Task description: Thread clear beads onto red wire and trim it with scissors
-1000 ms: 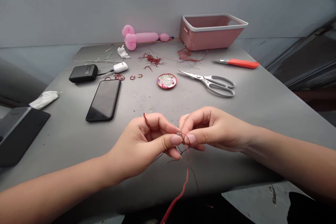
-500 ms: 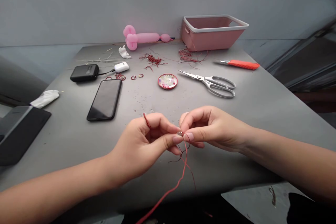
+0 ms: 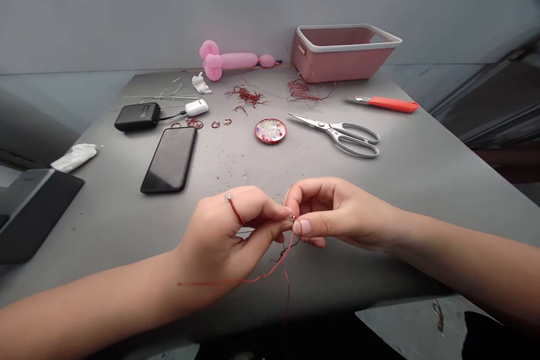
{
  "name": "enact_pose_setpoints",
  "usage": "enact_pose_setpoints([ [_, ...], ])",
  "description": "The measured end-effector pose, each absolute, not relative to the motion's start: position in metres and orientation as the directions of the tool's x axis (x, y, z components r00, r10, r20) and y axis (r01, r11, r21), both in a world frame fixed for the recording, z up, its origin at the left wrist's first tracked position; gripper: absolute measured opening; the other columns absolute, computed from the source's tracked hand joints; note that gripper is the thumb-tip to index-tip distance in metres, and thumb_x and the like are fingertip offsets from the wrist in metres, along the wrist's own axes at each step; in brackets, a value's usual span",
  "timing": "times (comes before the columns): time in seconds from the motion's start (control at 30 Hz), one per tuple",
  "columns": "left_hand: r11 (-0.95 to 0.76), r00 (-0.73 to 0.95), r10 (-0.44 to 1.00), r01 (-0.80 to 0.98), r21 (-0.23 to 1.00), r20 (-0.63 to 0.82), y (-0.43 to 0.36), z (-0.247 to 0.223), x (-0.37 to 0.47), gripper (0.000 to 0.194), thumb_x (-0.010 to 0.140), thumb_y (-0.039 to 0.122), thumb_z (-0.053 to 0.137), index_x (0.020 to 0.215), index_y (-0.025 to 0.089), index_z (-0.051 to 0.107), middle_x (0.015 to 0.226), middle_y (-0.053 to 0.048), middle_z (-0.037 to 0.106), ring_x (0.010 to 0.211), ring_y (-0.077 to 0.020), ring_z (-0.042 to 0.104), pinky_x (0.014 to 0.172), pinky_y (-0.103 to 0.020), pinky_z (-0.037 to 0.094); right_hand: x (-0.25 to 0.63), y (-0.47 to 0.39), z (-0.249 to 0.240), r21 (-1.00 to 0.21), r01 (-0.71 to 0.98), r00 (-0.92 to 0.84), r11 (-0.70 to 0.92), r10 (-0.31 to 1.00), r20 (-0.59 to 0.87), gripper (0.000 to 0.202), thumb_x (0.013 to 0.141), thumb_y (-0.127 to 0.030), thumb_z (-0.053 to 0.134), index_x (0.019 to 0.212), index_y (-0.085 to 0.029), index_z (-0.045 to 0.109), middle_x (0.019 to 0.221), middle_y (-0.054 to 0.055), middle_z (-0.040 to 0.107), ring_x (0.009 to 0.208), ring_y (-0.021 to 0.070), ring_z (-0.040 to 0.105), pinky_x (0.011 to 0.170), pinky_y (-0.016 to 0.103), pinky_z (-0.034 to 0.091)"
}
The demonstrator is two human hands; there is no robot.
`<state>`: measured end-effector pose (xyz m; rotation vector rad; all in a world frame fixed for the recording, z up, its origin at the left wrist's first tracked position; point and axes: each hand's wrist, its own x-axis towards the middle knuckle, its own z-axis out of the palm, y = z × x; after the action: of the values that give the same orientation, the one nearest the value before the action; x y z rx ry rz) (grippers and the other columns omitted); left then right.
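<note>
My left hand (image 3: 236,242) pinches a small piece of red cord (image 3: 270,273) between thumb and forefinger, low in the middle of the view. A thin red ring with a clear bead (image 3: 229,197) circles its forefinger. Fingertip to fingertip with it, my right hand (image 3: 337,214) is closed on the same cord where it makes a small loop. One cord end lies across my left wrist, and thinner dark ends hang below. Beyond the hands sits a round red-rimmed dish of beads (image 3: 270,131).
Scissors (image 3: 337,134) and an orange-handled cutter (image 3: 390,104) lie right. A pink basket (image 3: 341,62), red cord scraps (image 3: 248,95) and a pink balloon (image 3: 238,60) are at the back. Left are a phone (image 3: 169,160), black power bank (image 3: 137,116) and white earbud case (image 3: 196,107).
The long cord end has swung from hanging toward me to lying left across my left wrist. My left hand has turned slightly, bringing the ring's bead into sight. Both hands stay pinched together.
</note>
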<state>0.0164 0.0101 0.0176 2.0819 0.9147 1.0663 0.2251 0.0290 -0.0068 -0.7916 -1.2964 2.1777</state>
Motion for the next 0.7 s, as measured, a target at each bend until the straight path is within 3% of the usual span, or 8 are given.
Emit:
enact_pose_setpoints([
  [0.13,-0.564,0.410,0.812,0.372,0.737,0.415,0.014,0.018,0.014,0.010,0.081,0.008,0.066,0.078,0.017,0.066,0.068,0.000,0.073,0.060,-0.0115,0.067,0.057,-0.020,0.055,0.224,0.028,-0.004,-0.921,-0.143,-0.666,-0.362,0.723,-0.181,0.015,0.083,-0.025,0.074,0.086,-0.015,0.063,0.076,-0.002,0.062,0.060,0.0045,0.054,0.059,0.019,0.045],
  [0.23,-0.667,0.415,0.745,0.465,0.582,0.522,0.016,0.019,0.012,0.010,0.081,0.012,0.068,0.077,0.021,0.065,0.066,0.002,0.071,0.056,-0.0114,0.064,0.056,-0.023,0.053,0.222,0.027,-0.002,-0.932,-0.173,-0.630,-0.317,0.763,-0.143,0.017,0.084,-0.029,0.073,0.084,-0.015,0.063,0.070,-0.003,0.059,0.061,0.0067,0.056,0.061,0.021,0.047],
  [0.37,-0.742,0.449,0.655,0.531,0.408,0.607,0.016,0.020,0.009,0.010,0.085,0.015,0.066,0.081,0.024,0.065,0.065,0.001,0.070,0.056,-0.0127,0.063,0.052,-0.025,0.049,0.222,0.024,-0.001,-0.977,-0.097,-0.563,-0.190,0.820,-0.104,0.018,0.081,-0.030,0.074,0.088,-0.017,0.064,0.083,0.000,0.063,0.072,0.0096,0.058,0.066,0.024,0.049],
  [0.53,-0.751,0.477,0.654,0.505,0.426,0.587,0.013,0.021,0.010,0.014,0.086,0.014,0.066,0.097,0.021,0.067,0.070,0.001,0.072,0.059,-0.0120,0.065,0.056,-0.022,0.051,0.220,0.018,0.000,-0.999,-0.018,-0.486,-0.042,0.873,-0.027,0.015,0.082,-0.031,0.072,0.085,-0.018,0.064,0.084,0.003,0.063,0.082,0.0143,0.059,0.071,0.029,0.052],
  [0.7,-0.719,0.465,0.694,0.481,0.502,0.550,0.013,0.024,0.012,0.012,0.085,0.013,0.065,0.091,0.023,0.069,0.069,0.002,0.072,0.055,-0.0107,0.063,0.055,-0.021,0.050,0.218,0.015,0.003,-1.000,0.006,-0.488,-0.020,0.872,-0.021,0.016,0.084,-0.034,0.069,0.085,-0.018,0.066,0.082,0.003,0.064,0.076,0.0140,0.060,0.070,0.031,0.053],
])
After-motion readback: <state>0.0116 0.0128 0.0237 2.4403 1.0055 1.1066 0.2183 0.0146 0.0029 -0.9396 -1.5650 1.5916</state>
